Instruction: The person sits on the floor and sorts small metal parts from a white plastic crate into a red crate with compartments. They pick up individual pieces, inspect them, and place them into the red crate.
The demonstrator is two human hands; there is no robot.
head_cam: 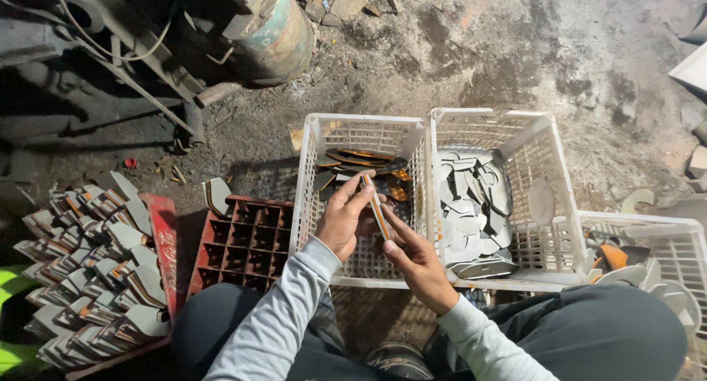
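Both hands were pinching one thin orange-edged metal strip [379, 217]: left hand [345, 217] gripped its top, right hand [414, 257] its lower end, over the white plastic lattice crate [324, 131] of dark curved pieces. Beside it sat another white crate [549, 142] with grey cutouts, a red divided crate [250, 241] on the left, and stacked metal blanks [96, 270] on the dirt floor [515, 57].

You're working under strong light that falls from above and to the right: the white crates [501, 197] come out bright, close to glare on their rims, and the dirt floor [560, 64] is evenly lit. The upper left around the machinery [110, 50] sinks into deep shadow. The view bends at the edges like a wide lens. Focus stays sharp mid-frame; the corners soften.
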